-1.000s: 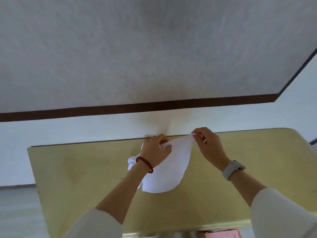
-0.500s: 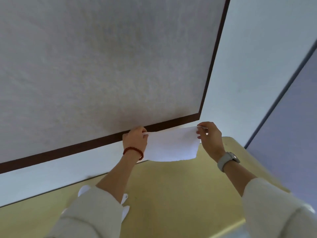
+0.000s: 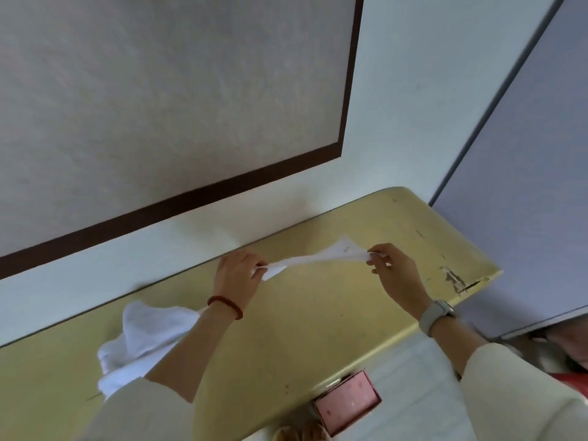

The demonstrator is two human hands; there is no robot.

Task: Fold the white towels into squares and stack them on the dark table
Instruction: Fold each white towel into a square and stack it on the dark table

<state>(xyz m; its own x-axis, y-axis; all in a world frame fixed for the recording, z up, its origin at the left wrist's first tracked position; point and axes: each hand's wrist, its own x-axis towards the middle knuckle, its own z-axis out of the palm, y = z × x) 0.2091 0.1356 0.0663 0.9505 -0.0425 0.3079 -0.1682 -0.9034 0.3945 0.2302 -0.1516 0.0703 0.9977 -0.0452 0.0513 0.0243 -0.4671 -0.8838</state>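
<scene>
A white towel [image 3: 321,257] is stretched flat and edge-on between my two hands, a little above the yellow table [image 3: 318,313]. My left hand [image 3: 237,278] pinches its left end and my right hand [image 3: 393,275] pinches its right end. A loose pile of white towels [image 3: 143,332] lies on the table at the left, partly behind my left forearm. No dark table is in view.
The yellow table stands against a white wall with a dark-framed panel [image 3: 197,189]. Its right end has chipped paint [image 3: 455,278]. A grey partition [image 3: 521,186] stands at the right. A pink box [image 3: 348,405] sits below the table's near edge.
The towel hung as a sheet held up before the wall; it now lies stretched level, lower, over the table. The view has swung right and down, showing the towel pile.
</scene>
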